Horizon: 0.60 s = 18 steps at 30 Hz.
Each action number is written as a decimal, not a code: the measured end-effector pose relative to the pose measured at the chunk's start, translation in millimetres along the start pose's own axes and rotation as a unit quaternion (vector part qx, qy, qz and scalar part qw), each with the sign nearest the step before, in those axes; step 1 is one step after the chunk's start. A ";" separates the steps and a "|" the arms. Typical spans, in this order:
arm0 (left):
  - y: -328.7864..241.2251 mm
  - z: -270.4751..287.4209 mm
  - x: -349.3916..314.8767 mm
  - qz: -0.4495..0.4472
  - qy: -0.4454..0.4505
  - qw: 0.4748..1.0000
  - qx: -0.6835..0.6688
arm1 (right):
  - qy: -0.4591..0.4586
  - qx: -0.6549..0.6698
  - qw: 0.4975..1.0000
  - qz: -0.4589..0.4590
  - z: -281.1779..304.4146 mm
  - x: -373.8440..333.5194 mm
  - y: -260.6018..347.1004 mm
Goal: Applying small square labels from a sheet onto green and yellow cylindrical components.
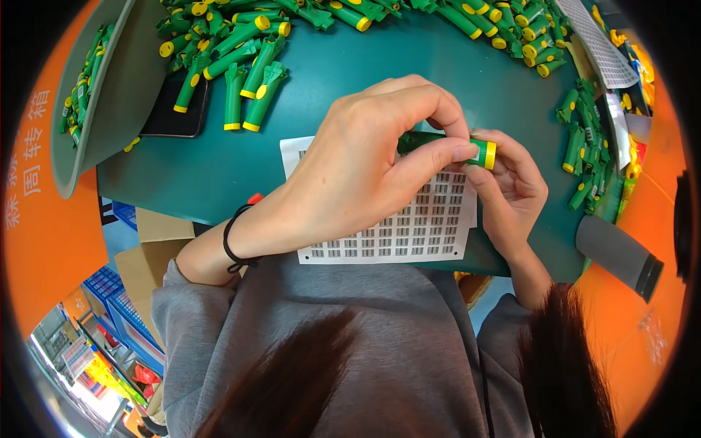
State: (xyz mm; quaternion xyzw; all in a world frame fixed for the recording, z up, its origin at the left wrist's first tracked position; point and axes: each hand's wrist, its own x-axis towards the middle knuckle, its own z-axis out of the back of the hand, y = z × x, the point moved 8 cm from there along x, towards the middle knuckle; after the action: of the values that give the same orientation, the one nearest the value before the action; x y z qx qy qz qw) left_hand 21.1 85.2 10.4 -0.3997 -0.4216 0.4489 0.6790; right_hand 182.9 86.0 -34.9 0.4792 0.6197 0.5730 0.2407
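Above a white sheet of small barcode labels [409, 242], both hands meet on a small green plastic tube with a yellow end cap [490, 155]. My left hand [350, 157], a black band round its wrist, reaches across from the left. Its thumb and fingertips press on the tube's side, where a small white patch shows. My right hand [515, 182] pinches the same tube near its yellow end, thumb below and fingers behind. Most of the tube's other end is hidden behind my left hand. The sheet lies flat at the table's near edge, partly covered by my left hand.
Many similar green tubes [266, 77] lie heaped along the far side, with more [586, 146] at the right. A grey bin [120, 95] holding tubes and a dark phone [179, 117] are at the left. A grey cylinder [613, 252] lies at the right edge of the green table [175, 171].
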 end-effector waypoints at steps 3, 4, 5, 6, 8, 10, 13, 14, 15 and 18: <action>0.6 -1.3 -0.3 0.001 0.000 1.000 0.006 | 0.004 -0.010 1.000 -0.001 0.4 -1.3 0.3; 0.4 -1.1 -0.6 -0.003 -0.002 1.000 0.011 | 0.004 -0.014 1.000 -0.007 0.5 -1.6 -0.3; 1.4 -1.8 -1.0 -0.003 -0.002 1.000 0.012 | 0.004 -0.014 1.000 -0.007 0.2 -1.6 -0.3; 1.6 -2.1 -1.6 -0.010 -0.007 1.000 0.019 | 0.002 -0.016 1.000 -0.002 -0.1 -1.5 0.3; 0.6 -2.2 -1.4 -0.018 -0.013 0.999 0.026 | 0.002 -0.018 1.000 0.002 0.3 -0.8 1.5; 2.1 1.5 -1.8 0.000 -0.040 0.999 0.030 | 0.015 -0.054 0.998 0.001 1.3 -0.2 3.2; 28.6 6.4 5.6 0.057 -0.035 0.993 -0.101 | 0.073 -0.072 0.994 0.033 -5.9 3.9 10.2; 26.2 10.7 4.3 0.055 -0.040 0.992 -0.102 | 0.078 -0.074 0.994 0.034 -9.8 3.4 10.7; 31.1 -1.7 0.0 0.134 0.054 0.973 -0.179 | 0.051 -0.088 0.995 0.023 -10.3 1.8 9.3; 25.1 -9.2 -13.9 0.212 0.155 0.937 -0.229 | 0.067 -0.168 0.981 0.066 -12.4 15.0 9.2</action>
State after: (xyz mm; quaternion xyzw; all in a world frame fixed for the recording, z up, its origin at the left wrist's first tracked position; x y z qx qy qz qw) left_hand 19.5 77.5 -18.7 -0.6890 -0.3081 0.4062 0.5151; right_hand 169.0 92.1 -19.6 0.4319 0.4966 0.7144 0.2375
